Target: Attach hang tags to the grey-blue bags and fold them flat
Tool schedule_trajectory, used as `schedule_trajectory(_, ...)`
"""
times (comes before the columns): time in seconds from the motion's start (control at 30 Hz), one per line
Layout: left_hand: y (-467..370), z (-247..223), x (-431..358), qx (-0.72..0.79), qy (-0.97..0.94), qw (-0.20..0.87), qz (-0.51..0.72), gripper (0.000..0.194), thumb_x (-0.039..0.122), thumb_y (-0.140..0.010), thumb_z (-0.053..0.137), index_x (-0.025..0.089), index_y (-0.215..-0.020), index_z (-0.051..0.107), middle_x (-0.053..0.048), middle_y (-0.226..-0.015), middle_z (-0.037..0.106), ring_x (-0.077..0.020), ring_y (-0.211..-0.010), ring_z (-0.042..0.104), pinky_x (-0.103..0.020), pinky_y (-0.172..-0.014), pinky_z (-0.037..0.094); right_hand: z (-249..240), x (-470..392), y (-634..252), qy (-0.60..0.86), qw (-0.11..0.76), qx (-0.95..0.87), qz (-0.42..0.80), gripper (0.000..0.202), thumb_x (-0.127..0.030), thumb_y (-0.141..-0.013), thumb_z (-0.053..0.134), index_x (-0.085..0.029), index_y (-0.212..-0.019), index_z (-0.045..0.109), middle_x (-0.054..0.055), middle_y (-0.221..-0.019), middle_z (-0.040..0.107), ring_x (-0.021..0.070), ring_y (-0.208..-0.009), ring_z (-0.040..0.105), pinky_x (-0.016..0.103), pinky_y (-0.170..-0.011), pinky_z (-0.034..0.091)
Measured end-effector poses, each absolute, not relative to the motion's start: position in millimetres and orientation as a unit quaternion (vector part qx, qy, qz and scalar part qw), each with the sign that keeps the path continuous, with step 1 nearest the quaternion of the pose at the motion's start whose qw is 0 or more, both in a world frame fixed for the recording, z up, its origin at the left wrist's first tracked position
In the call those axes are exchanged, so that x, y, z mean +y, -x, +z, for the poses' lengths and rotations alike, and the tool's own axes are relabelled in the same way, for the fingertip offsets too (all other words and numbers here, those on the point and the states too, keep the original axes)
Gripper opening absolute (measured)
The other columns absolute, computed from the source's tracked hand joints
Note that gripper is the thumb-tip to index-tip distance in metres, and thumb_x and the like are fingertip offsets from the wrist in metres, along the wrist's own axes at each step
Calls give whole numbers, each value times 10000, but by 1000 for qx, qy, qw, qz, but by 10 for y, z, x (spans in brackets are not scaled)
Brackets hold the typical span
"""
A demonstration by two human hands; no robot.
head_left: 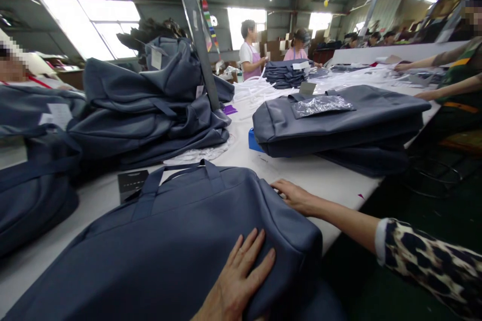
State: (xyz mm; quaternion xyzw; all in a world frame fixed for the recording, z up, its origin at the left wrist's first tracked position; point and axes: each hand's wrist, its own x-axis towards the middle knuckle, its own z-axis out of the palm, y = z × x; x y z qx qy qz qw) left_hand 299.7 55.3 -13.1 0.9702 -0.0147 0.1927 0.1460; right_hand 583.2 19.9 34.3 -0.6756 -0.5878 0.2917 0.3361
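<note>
A large dark navy handbag (181, 241) lies across the near part of the table, its straps (150, 190) and top seam toward the far side. My left hand (241, 276) rests palm down on the bag's side near its right end, fingers stretched and thumb apart. At the far upper edge of that end is my right hand (293, 195), reaching in from the right in a leopard-print sleeve. Its fingers are bent against the bag's edge, and the fingertips are partly hidden there. A black printed card (131, 185) sits behind the straps.
Navy bags are piled at the left (150, 120) around a metal post (199, 35). More bags (339, 120) are stacked at the right, topped by a clear plastic packet (324, 106), beside a blue box (255, 141). The table edge (372, 185) runs along the right. Co-workers stand around the table.
</note>
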Motion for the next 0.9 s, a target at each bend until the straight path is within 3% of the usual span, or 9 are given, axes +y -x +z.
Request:
schedule_trajectory(0.13, -2987, -80, 555, -22, -956, 190, 221, 757, 319, -876, 486, 174, -1562, 199, -149, -1637, 137, -360, -1496, 167, -571, -1181, 236, 566, 92, -5762, 641, 350, -583, 356, 297, -332, -910, 515, -175, -1052, 723, 68, -1014, 701, 241, -961, 628, 350, -832, 517)
schedule_trajectory(0.23, -2967, -31, 560, -8, -940, 245, 238, 648, 261, -934, 376, 175, -1557, 222, -131, -1636, 156, -328, -1498, 179, -557, -1200, 209, 770, -299, -5756, 603, 396, -549, 423, 401, -456, -967, 465, -197, -1162, 701, 61, -1107, 705, 252, -1069, 620, 383, -951, 486)
schedule_trajectory(0.37, -2925, 99, 570, -9, -917, 302, 262, 560, 201, -988, 288, 187, -1548, 270, -105, -1616, 248, -267, -1483, 249, -476, -1221, 223, 839, -762, -5791, 581, 420, -513, 472, 482, -498, -934, 555, -226, -1329, 604, 77, -1306, 630, 266, -1242, 543, 425, -1098, 376)
schedule_trajectory(0.6, -2856, 247, 572, 3, -897, 366, 247, 528, 191, -1014, 292, 256, -1538, 311, -60, -1548, 404, -235, -1430, 369, -459, -1189, 331, 726, -671, -5828, 604, 385, -551, 429, 486, -514, -880, 621, -245, -1285, 633, 66, -1353, 592, 264, -1234, 534, 406, -1067, 392)
schedule_trajectory(0.8, -2833, 97, 659, -25, -910, 331, 249, 513, 280, -1043, 269, 286, -1555, 261, -53, -1535, 424, -236, -1420, 381, -440, -1173, 354, 600, 48, -5740, 619, 456, -541, 341, 437, -537, -939, 502, -204, -1197, 619, 70, -1198, 645, 232, -1168, 553, 378, -1054, 376)
schedule_trajectory(0.9, -2919, -213, 824, -68, -926, 268, 257, 524, 323, -1052, 261, 339, -1568, 178, -15, -1514, 458, -204, -1392, 428, -370, -1152, 390, 509, 367, -5641, 625, 473, -516, 347, 453, -596, -929, 479, -197, -1113, 586, 42, -1028, 639, 210, -1011, 579, 351, -942, 430)
